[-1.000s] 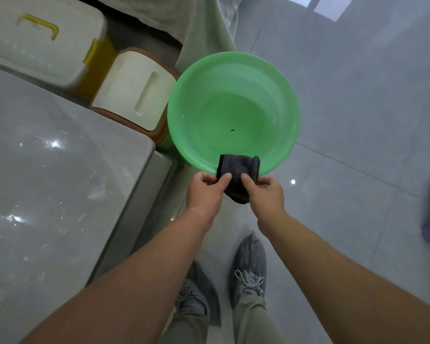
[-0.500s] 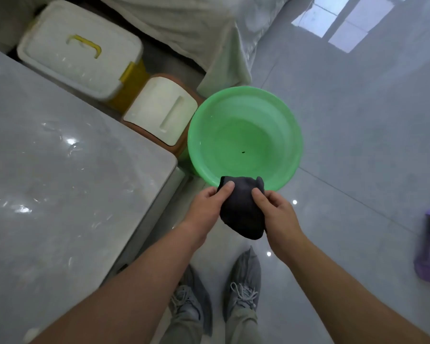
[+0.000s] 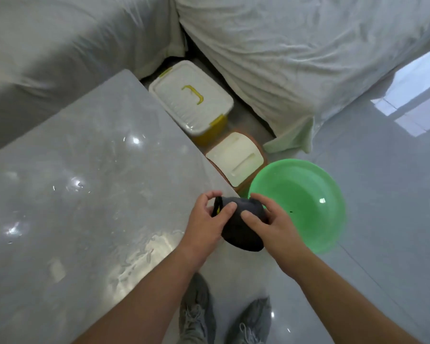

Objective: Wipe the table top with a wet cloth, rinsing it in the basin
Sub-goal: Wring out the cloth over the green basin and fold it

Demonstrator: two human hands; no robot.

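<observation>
A dark grey cloth [image 3: 242,232] is bunched between both hands, just off the near right corner of the glossy grey table top [image 3: 85,182]. My left hand [image 3: 205,223] grips its left side with thumb and fingers curled round it. My right hand [image 3: 271,223] holds the right side, fingers over the top. A small yellow tag shows on the cloth. The green basin [image 3: 305,202] stands on the floor just right of my hands; water in it is hard to make out.
A white-lidded yellow storage box [image 3: 191,100] and a brown box with a cream lid [image 3: 235,157] sit on the floor between table and basin. Sofas under pale dust sheets [image 3: 283,58] lie behind. My two shoes [image 3: 224,319] stand on grey floor tiles.
Both hands carried the cloth from the basin's near rim leftward to the table corner. The view swung up and left, bringing more table and the sofas into sight.
</observation>
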